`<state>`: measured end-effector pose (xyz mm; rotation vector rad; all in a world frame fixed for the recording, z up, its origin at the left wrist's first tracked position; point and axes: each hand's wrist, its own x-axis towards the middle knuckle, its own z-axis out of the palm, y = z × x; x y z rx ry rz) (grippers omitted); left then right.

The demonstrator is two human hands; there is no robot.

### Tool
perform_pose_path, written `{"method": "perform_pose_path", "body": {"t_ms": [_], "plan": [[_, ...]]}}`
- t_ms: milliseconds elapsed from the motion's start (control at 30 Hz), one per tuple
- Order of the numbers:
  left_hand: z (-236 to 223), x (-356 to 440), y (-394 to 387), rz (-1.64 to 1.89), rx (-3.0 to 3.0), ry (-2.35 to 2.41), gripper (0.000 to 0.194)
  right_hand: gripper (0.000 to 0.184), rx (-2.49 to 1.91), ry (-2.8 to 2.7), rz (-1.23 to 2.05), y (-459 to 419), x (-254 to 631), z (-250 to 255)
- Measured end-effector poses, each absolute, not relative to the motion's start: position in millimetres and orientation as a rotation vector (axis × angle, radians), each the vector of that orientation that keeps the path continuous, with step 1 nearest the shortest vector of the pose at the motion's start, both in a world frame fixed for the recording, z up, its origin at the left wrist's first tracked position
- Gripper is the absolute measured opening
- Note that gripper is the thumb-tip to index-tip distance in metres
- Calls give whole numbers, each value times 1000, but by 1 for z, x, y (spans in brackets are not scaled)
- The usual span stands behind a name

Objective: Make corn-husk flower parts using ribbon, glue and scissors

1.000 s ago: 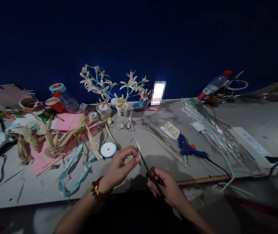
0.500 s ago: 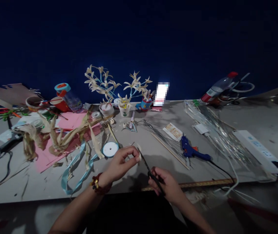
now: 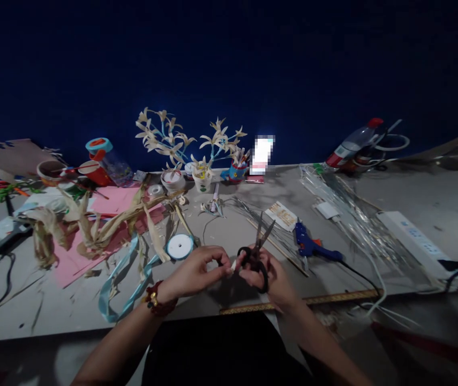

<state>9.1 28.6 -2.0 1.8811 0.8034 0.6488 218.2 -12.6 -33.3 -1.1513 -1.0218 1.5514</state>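
Between the thumb and fingertips of my left hand (image 3: 204,271) is a small pale piece (image 3: 233,266), perhaps a bit of corn husk; its exact shape is too small to make out. My right hand (image 3: 271,276) holds black-handled scissors (image 3: 257,257), blades spread and pointing up and away from me. The right fingertips come close to the pale piece; whether they touch it I cannot tell. Left of my hands lies a spool of light blue ribbon (image 3: 180,246). Dried corn husks (image 3: 104,233) lie beyond it on pink paper (image 3: 68,262).
Husk flowers stand in a small white cup (image 3: 203,181) at the back. To the right are a blue glue gun (image 3: 313,245), thin wires (image 3: 357,214), a white power strip (image 3: 411,241) and a leaning bottle (image 3: 353,145). A patterned strip (image 3: 345,297) runs along the table's front edge.
The scissors have turned in my right hand, from pointing at the left fingertips to pointing upward with blades apart. My right hand has come nearer the left fingertips.
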Motion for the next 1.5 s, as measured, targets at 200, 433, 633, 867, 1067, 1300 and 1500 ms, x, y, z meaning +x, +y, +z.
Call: {"method": "perform_pose_path", "body": {"t_ms": [200,433,633,867,1067,1300,1500], "plan": [[4,8,29,567,1983,751,14,41,-1106,-1049,1589,-3,208,-25],[0,8,25,645,1752,767,25,42,-1088,-874,1533,-5,206,-23],[-12,9,15,696,1557,827,18,38,-1041,-845,1509,-4,206,-25],[-13,14,9,731,1515,826,19,34,-1043,-855,1492,-4,205,-25],[-10,19,8,843,1552,780,17,34,-1059,-870,1459,-4,204,-23],[-16,20,4,839,1340,858,16,31,-1132,-1008,1334,-7,205,-31],[-21,28,-1,1006,915,769,23,31,-1233,-1274,1225,-32,211,-46]]}}
